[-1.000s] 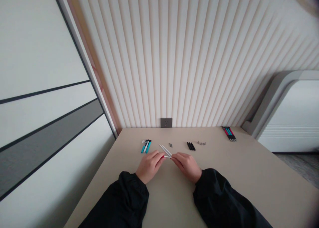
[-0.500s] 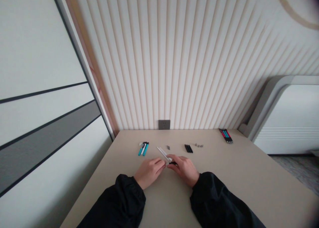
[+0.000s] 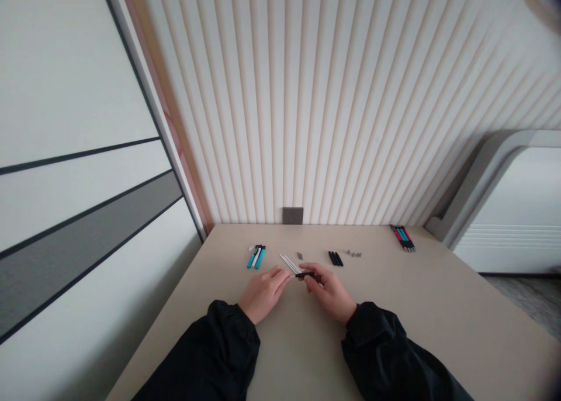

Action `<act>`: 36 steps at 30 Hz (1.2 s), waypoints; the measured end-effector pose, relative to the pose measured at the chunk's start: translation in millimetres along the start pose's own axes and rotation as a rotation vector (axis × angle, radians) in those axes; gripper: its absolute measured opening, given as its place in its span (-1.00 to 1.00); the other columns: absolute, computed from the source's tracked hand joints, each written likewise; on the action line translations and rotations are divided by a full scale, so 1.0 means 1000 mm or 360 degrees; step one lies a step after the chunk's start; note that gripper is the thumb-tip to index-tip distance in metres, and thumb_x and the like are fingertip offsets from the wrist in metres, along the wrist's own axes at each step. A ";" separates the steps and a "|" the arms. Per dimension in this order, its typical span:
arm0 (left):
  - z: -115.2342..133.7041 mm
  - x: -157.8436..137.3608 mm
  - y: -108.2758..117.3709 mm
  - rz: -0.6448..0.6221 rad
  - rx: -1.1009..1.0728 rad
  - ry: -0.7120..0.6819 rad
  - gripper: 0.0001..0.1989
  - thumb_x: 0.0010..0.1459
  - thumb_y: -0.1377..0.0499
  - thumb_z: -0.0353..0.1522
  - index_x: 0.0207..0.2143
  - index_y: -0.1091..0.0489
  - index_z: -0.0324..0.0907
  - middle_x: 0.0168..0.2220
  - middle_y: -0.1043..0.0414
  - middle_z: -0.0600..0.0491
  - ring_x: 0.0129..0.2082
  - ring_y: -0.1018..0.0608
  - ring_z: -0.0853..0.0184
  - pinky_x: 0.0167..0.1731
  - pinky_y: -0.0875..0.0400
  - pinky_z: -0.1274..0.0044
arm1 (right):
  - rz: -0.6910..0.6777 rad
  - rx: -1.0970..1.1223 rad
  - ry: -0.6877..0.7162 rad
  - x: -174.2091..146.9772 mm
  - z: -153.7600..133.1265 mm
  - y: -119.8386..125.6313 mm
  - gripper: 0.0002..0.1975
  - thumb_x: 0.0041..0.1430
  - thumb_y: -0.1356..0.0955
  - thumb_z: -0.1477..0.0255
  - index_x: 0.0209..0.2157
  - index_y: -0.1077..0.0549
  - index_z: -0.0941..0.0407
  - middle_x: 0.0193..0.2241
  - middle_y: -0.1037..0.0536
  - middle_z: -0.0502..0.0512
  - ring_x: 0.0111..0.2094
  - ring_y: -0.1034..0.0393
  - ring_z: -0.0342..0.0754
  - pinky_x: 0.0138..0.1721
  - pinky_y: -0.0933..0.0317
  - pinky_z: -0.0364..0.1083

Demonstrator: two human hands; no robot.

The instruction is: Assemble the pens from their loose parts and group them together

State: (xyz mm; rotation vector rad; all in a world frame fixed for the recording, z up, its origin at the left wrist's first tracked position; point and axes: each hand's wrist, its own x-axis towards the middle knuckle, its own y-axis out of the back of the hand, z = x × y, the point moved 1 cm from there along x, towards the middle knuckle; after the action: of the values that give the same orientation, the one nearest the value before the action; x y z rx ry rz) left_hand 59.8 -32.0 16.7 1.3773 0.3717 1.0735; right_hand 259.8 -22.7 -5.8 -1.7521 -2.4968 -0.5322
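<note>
My right hand (image 3: 329,291) is closed on a short black pen barrel piece (image 3: 305,275) that lies sideways between its thumb and fingers. Pinched in my left hand (image 3: 264,291) is a thin white pen refill (image 3: 292,276), whose end meets the left end of the black piece. How far the refill reaches inside the black piece cannot be seen. Just beyond the fingers, a few loose white refills (image 3: 289,263) lie slantwise on the table. Small grey parts (image 3: 300,255) sit behind them, too small to name.
On the beige table (image 3: 298,354), teal and white pen barrels (image 3: 256,257) lie to the left. Black barrel pieces (image 3: 335,258) and small grey tips (image 3: 354,253) are to the right. Several pens (image 3: 403,238) rest far right. A ribbed wall with a socket (image 3: 293,215) stands behind.
My right fingers have shifted along the black piece, so more of it shows between my hands. The view has moved slightly; the table items lie as before.
</note>
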 end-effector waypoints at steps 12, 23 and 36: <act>0.001 -0.003 -0.005 -0.0184 -0.0140 -0.0083 -0.85 0.28 -0.05 -0.33 -0.11 -0.31 -0.13 -0.21 -0.50 0.06 -0.25 -0.56 0.31 -0.29 -0.37 0.55 | 0.0074 -0.0146 -0.0125 -0.003 0.001 -0.008 -0.84 0.11 -0.39 0.32 -0.34 -0.47 0.12 -0.44 -0.59 0.04 -0.37 -0.47 -0.05 -0.34 -0.23 -0.14; 0.001 0.000 -0.001 -0.0101 0.0066 -0.0080 -0.81 0.31 0.00 -0.31 -0.25 -0.38 -0.13 -0.33 -0.47 0.08 -0.36 -0.53 0.35 -0.42 -0.27 0.58 | 0.0018 -0.0743 0.0135 -0.002 -0.005 -0.005 -0.69 0.27 -0.24 0.27 -0.46 -0.47 0.10 -0.56 -0.52 0.00 -0.51 -0.37 -0.14 -0.42 -0.13 -0.19; 0.001 0.000 0.002 -0.0094 0.0162 -0.0057 -0.81 0.31 0.01 -0.29 -0.27 -0.36 -0.14 -0.35 -0.44 0.08 -0.37 -0.51 0.35 -0.42 -0.25 0.57 | 0.0000 -0.0793 0.0204 -0.002 -0.008 -0.002 -0.72 0.31 -0.20 0.32 -0.37 -0.48 0.09 -0.50 -0.52 0.01 -0.44 -0.38 -0.12 -0.36 -0.14 -0.18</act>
State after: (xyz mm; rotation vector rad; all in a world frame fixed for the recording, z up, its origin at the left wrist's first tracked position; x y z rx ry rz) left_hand 59.7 -33.1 18.3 1.4647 0.4432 0.9914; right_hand 257.1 -27.8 0.3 -1.7781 -2.4146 -1.3149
